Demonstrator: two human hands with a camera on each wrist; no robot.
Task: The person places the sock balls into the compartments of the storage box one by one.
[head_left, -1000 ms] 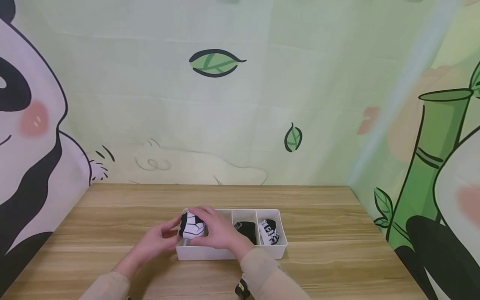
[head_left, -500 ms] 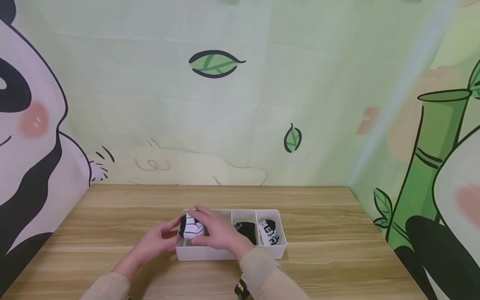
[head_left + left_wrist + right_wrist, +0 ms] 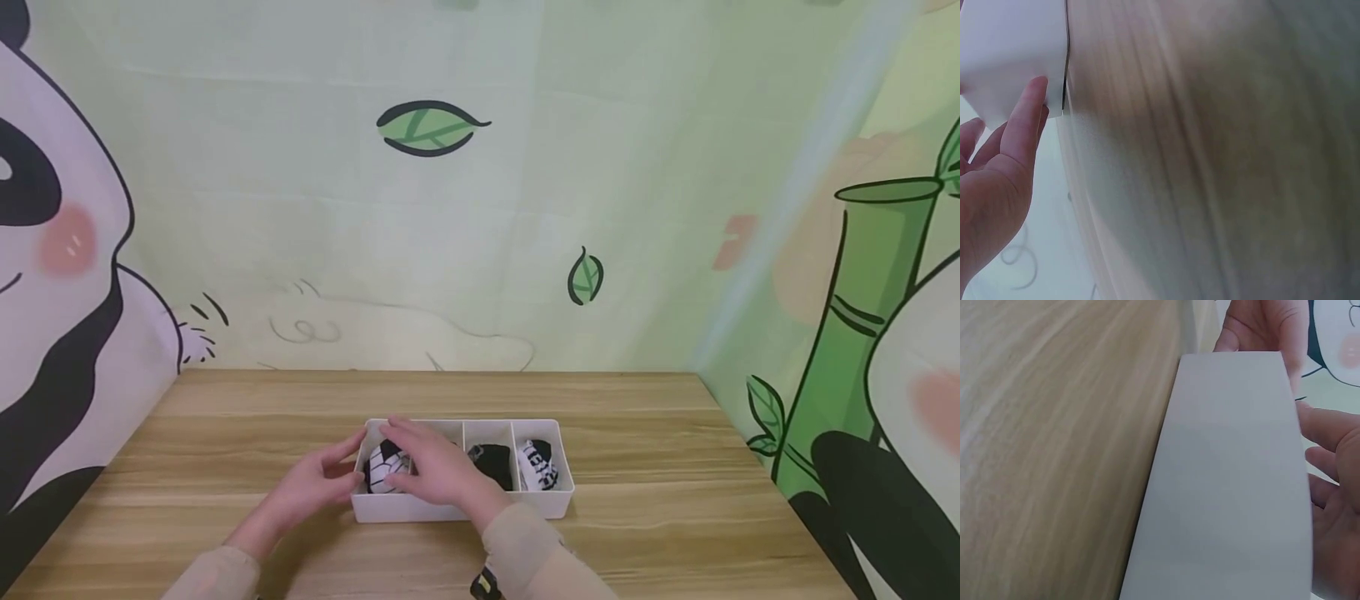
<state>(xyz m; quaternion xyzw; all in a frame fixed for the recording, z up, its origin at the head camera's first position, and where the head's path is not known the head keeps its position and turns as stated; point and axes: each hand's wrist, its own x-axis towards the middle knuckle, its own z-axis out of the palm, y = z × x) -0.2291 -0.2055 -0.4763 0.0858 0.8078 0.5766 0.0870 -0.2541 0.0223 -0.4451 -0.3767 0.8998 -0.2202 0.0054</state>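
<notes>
In the head view, a white divided storage box point(image 3: 450, 507) stands on the table. A rolled sock point(image 3: 380, 472), white with black lines and black patches, sits in its leftmost compartment. My right hand point(image 3: 438, 471) reaches over the box with fingers spread above that sock, its thumb overlapping the sock's near right side. At the box's left end is my left hand point(image 3: 311, 479); its straight fingers point(image 3: 1025, 122) lie against the end wall in the left wrist view. A black rolled sock point(image 3: 492, 465) and a black-and-white patterned one point(image 3: 538, 465) fill the two right compartments.
The wood-grain table point(image 3: 660, 467) extends around the box, its back edge meeting a green printed backdrop point(image 3: 480, 208) with pandas, leaves and bamboo. A dark strap with a yellow mark point(image 3: 486, 582) shows by the right sleeve point(image 3: 536, 550).
The white lined sock has gone down into the leftmost compartment. My right hand has shifted slightly and its fingers have loosened from the sock. The left hand stays at the box's end.
</notes>
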